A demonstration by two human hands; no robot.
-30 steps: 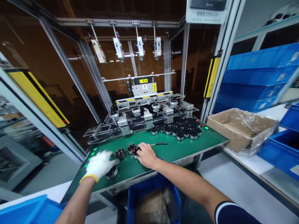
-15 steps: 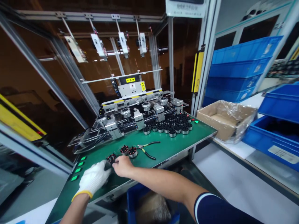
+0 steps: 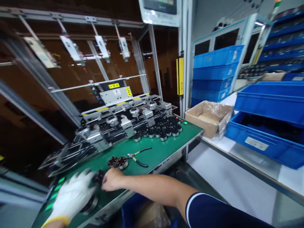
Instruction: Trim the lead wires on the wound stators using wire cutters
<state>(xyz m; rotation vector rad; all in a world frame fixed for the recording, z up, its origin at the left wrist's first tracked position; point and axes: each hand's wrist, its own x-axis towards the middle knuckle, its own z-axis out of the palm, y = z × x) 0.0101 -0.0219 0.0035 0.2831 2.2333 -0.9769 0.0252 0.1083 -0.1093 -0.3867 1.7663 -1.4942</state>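
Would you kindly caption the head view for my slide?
Gloved left hand and bare right hand meet over a wound stator on the green worktable.

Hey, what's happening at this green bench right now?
A person works at the near left corner of the green bench. The gloved left hand rests on a round wound coil part, and the bare right hand touches another beside it. Two more coils and pliers lie just beyond; a cluster of black parts sits by the machine.
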